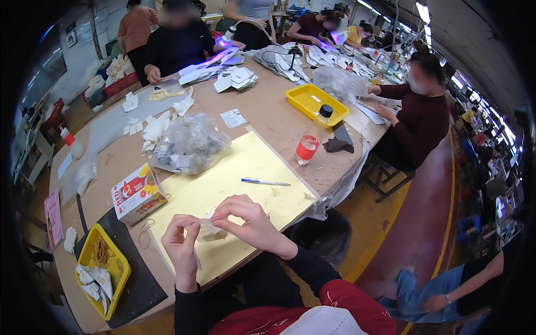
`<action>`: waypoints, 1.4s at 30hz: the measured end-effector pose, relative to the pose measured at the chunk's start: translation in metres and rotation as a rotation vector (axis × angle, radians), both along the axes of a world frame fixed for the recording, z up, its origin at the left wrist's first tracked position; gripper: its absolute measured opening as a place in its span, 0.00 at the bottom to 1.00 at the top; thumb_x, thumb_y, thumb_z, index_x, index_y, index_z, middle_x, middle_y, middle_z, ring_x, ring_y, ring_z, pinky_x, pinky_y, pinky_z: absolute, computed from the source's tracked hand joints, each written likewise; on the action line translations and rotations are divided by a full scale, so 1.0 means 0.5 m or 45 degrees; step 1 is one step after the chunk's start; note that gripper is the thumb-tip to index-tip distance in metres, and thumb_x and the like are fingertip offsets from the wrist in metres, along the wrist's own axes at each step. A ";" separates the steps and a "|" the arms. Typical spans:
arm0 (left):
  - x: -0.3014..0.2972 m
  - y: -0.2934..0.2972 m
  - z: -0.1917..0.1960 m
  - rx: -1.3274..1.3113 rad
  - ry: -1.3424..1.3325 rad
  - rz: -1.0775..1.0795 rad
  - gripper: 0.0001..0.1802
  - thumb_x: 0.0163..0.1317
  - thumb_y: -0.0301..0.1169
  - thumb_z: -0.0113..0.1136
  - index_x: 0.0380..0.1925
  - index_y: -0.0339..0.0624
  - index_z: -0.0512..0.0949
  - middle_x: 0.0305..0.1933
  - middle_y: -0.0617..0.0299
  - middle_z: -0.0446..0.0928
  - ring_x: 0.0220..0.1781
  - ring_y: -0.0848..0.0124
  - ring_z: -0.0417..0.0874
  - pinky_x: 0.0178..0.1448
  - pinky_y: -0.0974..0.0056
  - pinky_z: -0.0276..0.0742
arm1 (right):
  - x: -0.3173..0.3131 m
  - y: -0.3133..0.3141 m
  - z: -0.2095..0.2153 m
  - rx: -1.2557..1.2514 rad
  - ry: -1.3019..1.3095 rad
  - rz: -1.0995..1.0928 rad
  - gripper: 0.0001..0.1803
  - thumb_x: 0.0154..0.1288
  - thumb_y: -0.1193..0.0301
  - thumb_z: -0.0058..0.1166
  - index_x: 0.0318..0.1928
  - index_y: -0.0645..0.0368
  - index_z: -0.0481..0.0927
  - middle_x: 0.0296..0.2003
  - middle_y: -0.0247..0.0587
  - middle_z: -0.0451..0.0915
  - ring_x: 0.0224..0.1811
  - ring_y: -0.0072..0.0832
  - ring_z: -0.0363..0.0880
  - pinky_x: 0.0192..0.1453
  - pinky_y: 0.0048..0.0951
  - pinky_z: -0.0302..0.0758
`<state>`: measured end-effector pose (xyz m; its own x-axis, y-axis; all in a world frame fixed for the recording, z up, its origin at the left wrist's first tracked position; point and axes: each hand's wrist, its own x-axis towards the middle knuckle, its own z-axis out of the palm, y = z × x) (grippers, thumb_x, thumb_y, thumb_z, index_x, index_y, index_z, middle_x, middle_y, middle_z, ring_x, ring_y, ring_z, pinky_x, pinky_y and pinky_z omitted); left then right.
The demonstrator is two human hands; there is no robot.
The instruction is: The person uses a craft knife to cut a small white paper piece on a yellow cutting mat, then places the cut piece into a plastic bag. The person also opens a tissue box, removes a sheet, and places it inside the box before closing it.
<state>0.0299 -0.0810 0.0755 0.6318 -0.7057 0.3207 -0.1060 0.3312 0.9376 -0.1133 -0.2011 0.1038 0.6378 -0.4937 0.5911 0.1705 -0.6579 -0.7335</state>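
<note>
Above the pale yellow sheet (240,162), my two hands are raised close together with fingertips almost meeting. Between them is a small, thin whitish piece (200,223), mostly hidden by the fingers; I cannot tell its kind. My left hand (183,241) pinches one end between thumb and fingers. The other end is pinched by my right hand (245,222), its thumb underneath. Beyond my hands a blue-and-white pen (266,182) lies on the sheet. To the left stands a red, white and yellow box (138,192), with a rubber band (146,233) lying in front of it.
A yellow tray (124,272) at the left holds rubber bands and white cut pieces. A clear plastic bag (192,144) sits behind the box. Right of centre are a red-banded bottle (306,149) and another yellow tray (339,114). Other people work around the table; one passes at lower right.
</note>
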 end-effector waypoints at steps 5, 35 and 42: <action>-0.005 0.020 0.025 0.128 -0.258 -0.136 0.02 0.56 0.19 0.66 0.29 0.34 0.81 0.31 0.59 0.79 0.37 0.70 0.79 0.48 0.68 0.70 | -0.015 -0.003 -0.023 -0.025 0.029 0.138 0.08 0.55 0.74 0.68 0.37 0.57 0.86 0.32 0.35 0.83 0.39 0.30 0.80 0.48 0.31 0.69; -0.056 0.082 0.016 0.028 -0.627 -0.370 0.08 0.59 0.27 0.66 0.39 0.41 0.81 0.39 0.60 0.81 0.45 0.61 0.81 0.52 0.58 0.71 | -0.071 0.070 -0.019 -0.121 -0.116 0.097 0.10 0.40 0.82 0.66 0.27 0.60 0.84 0.24 0.37 0.79 0.27 0.32 0.76 0.37 0.30 0.70; 0.030 0.130 -0.057 0.662 -0.828 0.071 0.30 0.57 0.31 0.67 0.61 0.39 0.72 0.61 0.51 0.71 0.67 0.52 0.69 0.70 0.55 0.64 | -0.095 -0.050 -0.032 0.670 -0.338 -0.523 0.10 0.62 0.80 0.58 0.45 0.66 0.80 0.41 0.42 0.81 0.45 0.33 0.77 0.51 0.29 0.71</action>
